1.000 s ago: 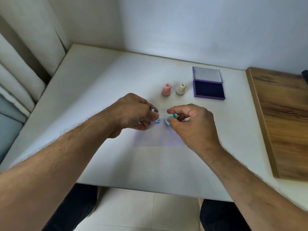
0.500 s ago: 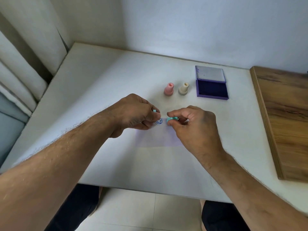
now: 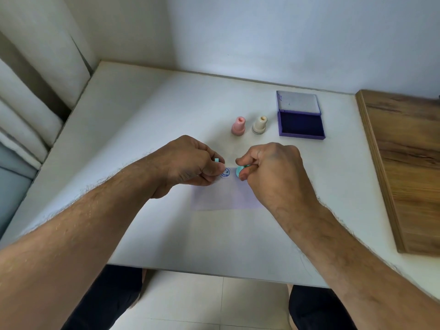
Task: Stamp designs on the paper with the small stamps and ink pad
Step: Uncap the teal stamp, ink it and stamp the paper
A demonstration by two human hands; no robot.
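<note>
A pale sheet of paper (image 3: 226, 198) lies on the white table (image 3: 166, 110), with a blue smiley print (image 3: 225, 173) near its top edge. My left hand (image 3: 190, 165) pinches a small teal piece (image 3: 217, 160) just left of the print. My right hand (image 3: 273, 172) grips a teal stamp (image 3: 240, 171) just right of the print, its round face tilted toward the left. A pink stamp (image 3: 238, 126) and a cream stamp (image 3: 260, 125) stand upright behind my hands. The purple ink pad (image 3: 301, 125) lies open to their right.
A wooden board (image 3: 409, 163) covers the table's right side. A wall runs along the back and pale curtains (image 3: 35, 79) hang at the left. The table's front edge is near my knees.
My right hand has turned the teal stamp a little, its face now more toward the left. My left hand stays by the print, still pinching the small teal piece.
</note>
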